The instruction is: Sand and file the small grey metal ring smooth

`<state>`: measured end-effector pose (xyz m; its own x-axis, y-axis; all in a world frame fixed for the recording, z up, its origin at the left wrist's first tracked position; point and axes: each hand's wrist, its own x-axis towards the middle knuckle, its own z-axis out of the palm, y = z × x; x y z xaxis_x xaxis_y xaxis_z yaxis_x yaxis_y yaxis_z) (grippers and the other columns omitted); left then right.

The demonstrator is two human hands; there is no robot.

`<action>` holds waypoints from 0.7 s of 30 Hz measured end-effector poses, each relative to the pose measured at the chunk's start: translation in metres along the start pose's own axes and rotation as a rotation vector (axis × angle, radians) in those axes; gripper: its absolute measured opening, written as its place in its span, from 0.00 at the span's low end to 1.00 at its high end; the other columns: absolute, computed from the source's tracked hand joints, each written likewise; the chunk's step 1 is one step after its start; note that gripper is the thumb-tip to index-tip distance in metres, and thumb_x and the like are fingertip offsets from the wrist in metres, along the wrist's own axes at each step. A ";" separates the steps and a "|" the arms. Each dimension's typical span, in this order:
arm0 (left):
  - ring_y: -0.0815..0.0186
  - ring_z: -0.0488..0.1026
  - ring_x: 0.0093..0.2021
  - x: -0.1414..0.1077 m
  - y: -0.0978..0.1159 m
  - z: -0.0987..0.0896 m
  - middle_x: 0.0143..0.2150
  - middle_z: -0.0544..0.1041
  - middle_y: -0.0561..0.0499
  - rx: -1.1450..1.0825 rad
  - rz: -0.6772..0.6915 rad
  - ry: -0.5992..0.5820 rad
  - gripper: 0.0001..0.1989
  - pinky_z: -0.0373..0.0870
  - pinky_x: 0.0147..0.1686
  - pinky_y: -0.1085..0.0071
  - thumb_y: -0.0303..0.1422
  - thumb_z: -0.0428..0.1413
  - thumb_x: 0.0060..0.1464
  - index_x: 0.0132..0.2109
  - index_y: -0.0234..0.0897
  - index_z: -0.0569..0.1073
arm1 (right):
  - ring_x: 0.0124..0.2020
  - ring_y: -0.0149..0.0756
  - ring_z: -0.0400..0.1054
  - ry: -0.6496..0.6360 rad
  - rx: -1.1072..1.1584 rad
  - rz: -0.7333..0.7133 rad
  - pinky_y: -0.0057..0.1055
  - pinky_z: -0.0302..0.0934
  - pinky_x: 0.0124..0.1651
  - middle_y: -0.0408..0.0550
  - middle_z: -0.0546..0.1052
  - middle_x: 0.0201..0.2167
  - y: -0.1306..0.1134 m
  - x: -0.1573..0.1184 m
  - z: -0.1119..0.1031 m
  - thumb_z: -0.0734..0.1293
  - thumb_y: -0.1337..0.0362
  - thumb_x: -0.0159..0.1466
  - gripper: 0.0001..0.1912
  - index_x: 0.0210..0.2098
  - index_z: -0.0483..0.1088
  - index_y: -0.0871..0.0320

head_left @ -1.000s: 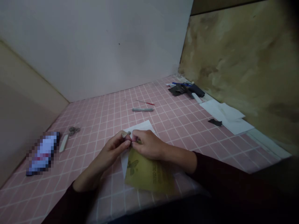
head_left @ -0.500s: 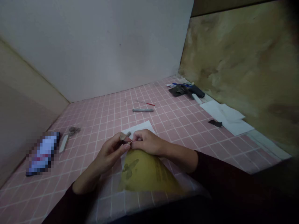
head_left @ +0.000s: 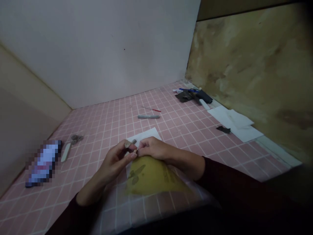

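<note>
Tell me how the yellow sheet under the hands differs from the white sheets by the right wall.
The yellow sheet is mustard with a dark butterfly print; the white sheets are plain. The yellow sheet is pinched at its top by the right hand, near the left hand; the white sheets lie untouched. Both lie on the pink tiled table.

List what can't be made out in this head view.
- Small piece at the left hand fingertips: too small, dim.
- What the right hand pinches: hidden by fingers.
- Print on the yellow sheet: blurred.
- Object at left: pixelated.
- Dark pile in the far corner: too small.
</note>
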<state>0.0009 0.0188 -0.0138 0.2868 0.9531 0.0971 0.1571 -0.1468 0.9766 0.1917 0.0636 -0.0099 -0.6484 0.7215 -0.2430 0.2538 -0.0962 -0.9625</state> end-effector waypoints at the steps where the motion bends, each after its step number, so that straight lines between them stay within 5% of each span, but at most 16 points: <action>1: 0.68 0.67 0.37 0.001 -0.001 0.000 0.36 0.70 0.52 -0.002 -0.015 -0.008 0.06 0.64 0.36 0.73 0.33 0.60 0.58 0.40 0.37 0.73 | 0.24 0.27 0.56 -0.001 -0.005 -0.005 0.27 0.51 0.28 0.39 0.63 0.23 0.001 0.000 0.000 0.66 0.64 0.59 0.08 0.27 0.62 0.58; 7: 0.68 0.67 0.35 0.004 -0.006 -0.001 0.35 0.71 0.52 -0.091 -0.130 -0.095 0.09 0.64 0.36 0.71 0.37 0.57 0.61 0.38 0.36 0.72 | 0.30 0.29 0.59 0.185 -0.395 -0.426 0.29 0.51 0.35 0.40 0.66 0.26 0.003 -0.008 0.005 0.63 0.69 0.60 0.06 0.28 0.60 0.57; 10: 0.67 0.68 0.37 0.002 -0.003 0.001 0.36 0.72 0.51 -0.063 -0.066 -0.022 0.07 0.64 0.37 0.72 0.35 0.60 0.58 0.39 0.36 0.73 | 0.27 0.28 0.58 0.140 -0.181 -0.198 0.27 0.51 0.31 0.40 0.66 0.24 0.001 -0.005 0.004 0.66 0.68 0.59 0.07 0.27 0.62 0.58; 14: 0.68 0.68 0.36 0.001 -0.003 0.004 0.35 0.72 0.51 -0.150 -0.096 0.049 0.07 0.64 0.37 0.73 0.35 0.61 0.58 0.40 0.37 0.73 | 0.20 0.25 0.56 -0.079 0.177 0.102 0.25 0.50 0.25 0.37 0.64 0.19 -0.005 0.000 -0.011 0.68 0.68 0.57 0.08 0.26 0.64 0.59; 16: 0.68 0.68 0.35 0.003 -0.004 0.004 0.33 0.71 0.52 -0.243 -0.110 0.076 0.08 0.64 0.37 0.73 0.37 0.60 0.58 0.40 0.37 0.73 | 0.20 0.24 0.57 -0.097 0.243 0.110 0.25 0.50 0.24 0.38 0.65 0.19 -0.009 -0.002 -0.023 0.68 0.68 0.57 0.07 0.25 0.65 0.59; 21: 0.70 0.67 0.35 0.005 -0.003 0.005 0.34 0.70 0.53 -0.396 -0.124 0.115 0.09 0.64 0.39 0.74 0.38 0.61 0.57 0.38 0.36 0.74 | 0.25 0.28 0.63 0.108 0.377 -0.086 0.27 0.58 0.29 0.42 0.70 0.25 -0.015 -0.011 -0.054 0.69 0.64 0.58 0.06 0.28 0.68 0.59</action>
<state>0.0061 0.0225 -0.0169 0.1778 0.9837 -0.0271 -0.1973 0.0626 0.9783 0.2343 0.0942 0.0140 -0.5712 0.8041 -0.1646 -0.0923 -0.2621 -0.9606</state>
